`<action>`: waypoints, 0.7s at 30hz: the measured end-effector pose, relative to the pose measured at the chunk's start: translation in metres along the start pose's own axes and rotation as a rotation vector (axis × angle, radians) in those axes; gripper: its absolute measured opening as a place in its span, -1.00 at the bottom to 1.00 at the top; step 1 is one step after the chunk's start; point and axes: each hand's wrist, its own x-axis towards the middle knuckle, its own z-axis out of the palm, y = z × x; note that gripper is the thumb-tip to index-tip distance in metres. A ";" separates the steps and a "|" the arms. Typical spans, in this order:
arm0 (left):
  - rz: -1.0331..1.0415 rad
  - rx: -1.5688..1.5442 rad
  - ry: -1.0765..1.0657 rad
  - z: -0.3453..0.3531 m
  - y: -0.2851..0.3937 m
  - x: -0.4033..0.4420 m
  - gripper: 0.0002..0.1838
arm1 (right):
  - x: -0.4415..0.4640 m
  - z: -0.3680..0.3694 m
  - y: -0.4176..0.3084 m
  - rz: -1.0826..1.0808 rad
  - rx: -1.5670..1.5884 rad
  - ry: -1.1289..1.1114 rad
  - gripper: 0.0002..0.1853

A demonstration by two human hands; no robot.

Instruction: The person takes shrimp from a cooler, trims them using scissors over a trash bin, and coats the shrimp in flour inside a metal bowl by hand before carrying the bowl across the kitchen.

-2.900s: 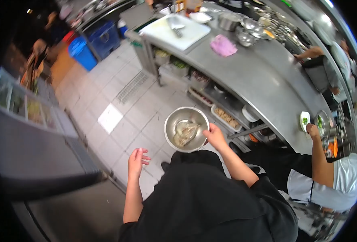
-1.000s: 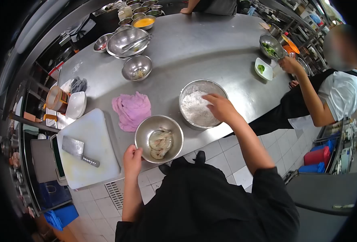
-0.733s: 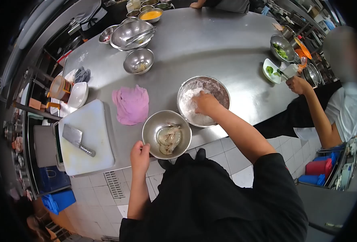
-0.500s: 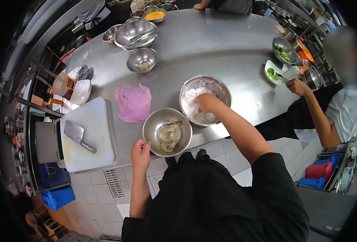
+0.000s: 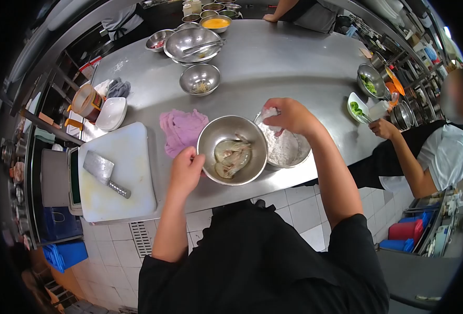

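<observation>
My left hand [image 5: 187, 166] grips the left rim of a steel bowl [image 5: 210, 138], thumb over the edge. Raw shrimp [image 5: 232, 157] lie in the bottom of this bowl, shells and legs on. To its right, partly overlapped by it, stands a second steel bowl with white flour [image 5: 286, 149] in it. Above that bowl my right hand [image 5: 292, 116] is closed around a clump of flour [image 5: 269, 116], which shows white between the fingers. Behind the shrimp bowl a crumpled pink cloth [image 5: 180, 130] lies on the steel table.
A cleaver [image 5: 105, 171] rests on the white cutting board [image 5: 140, 196] at left. Farther back are a small steel bowl [image 5: 200, 78] and a larger one with tongs [image 5: 193, 44]. At right, a co-worker's hand [image 5: 383, 129] is beside a white dish of greens [image 5: 356, 109].
My right hand has risen out of the flour with a clump in it. My left hand has lifted and shifted the shrimp bowl right, against the flour bowl. The view has moved slightly.
</observation>
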 end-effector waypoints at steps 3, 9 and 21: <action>-0.023 -0.097 -0.050 0.002 0.004 0.012 -0.74 | -0.002 0.035 -0.025 -0.172 -0.177 0.008 -0.66; -0.022 -0.083 -0.064 -0.003 0.006 0.020 -0.74 | 0.002 0.074 -0.023 -0.269 -0.343 -0.170 -0.47; -0.008 -0.087 -0.038 -0.005 -0.013 0.024 -0.81 | 0.036 0.105 -0.001 -0.310 -0.636 -0.057 -0.47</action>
